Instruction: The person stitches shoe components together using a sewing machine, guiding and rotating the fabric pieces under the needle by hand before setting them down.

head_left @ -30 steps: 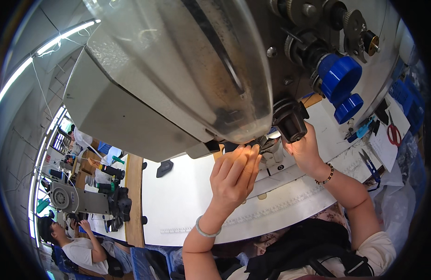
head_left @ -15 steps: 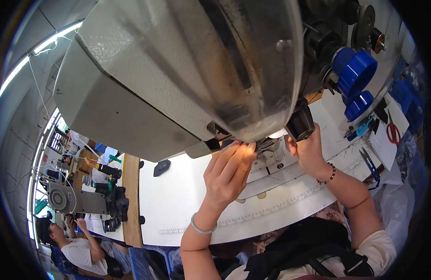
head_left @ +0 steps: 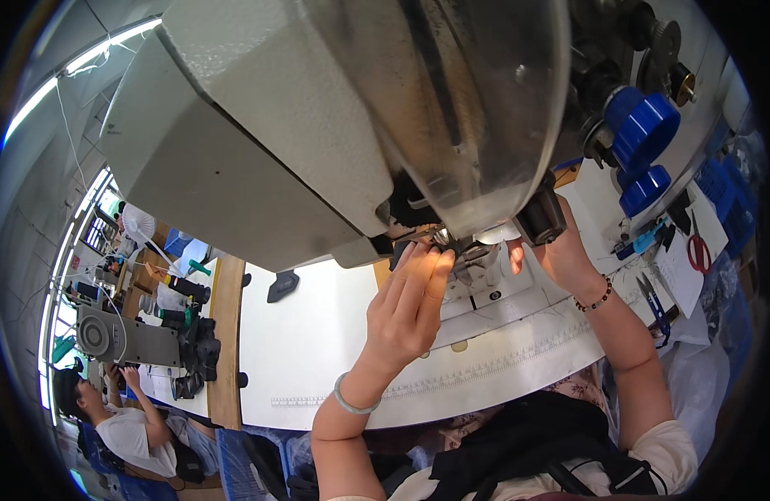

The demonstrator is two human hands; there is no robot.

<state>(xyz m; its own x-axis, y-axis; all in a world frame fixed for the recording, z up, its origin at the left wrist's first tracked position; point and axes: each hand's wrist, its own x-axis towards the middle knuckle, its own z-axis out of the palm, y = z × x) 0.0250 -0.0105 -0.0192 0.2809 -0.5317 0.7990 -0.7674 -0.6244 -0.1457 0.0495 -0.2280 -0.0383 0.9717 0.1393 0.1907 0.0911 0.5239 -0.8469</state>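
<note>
A large sewing machine (head_left: 260, 159) with a clear cover fills the upper middle. My left hand (head_left: 406, 313) lies under its head by the needle area, fingers close together and pressed on a small dark piece (head_left: 399, 253), mostly hidden by the fingers and the machine. A similar dark flat piece (head_left: 282, 286) rests on the white tabletop (head_left: 318, 351) to the left. My right hand (head_left: 562, 255) is on the other side of the needle area, partly hidden behind a black cylindrical part (head_left: 542, 219). Its visible fingers are apart, with nothing seen in them.
Blue-handled snips (head_left: 654, 305) and red-handled scissors (head_left: 698, 250) lie at the right, near white paper. Blue knobs (head_left: 645, 134) jut out at upper right. A ruler strip (head_left: 485, 371) runs along the table's front. At far left, another person (head_left: 138, 430) sits by a second machine (head_left: 130, 338).
The view has shifted slightly. My right hand's fingers have uncurled a little, one now pointing down. My left hand stays at the needle area on the dark piece.
</note>
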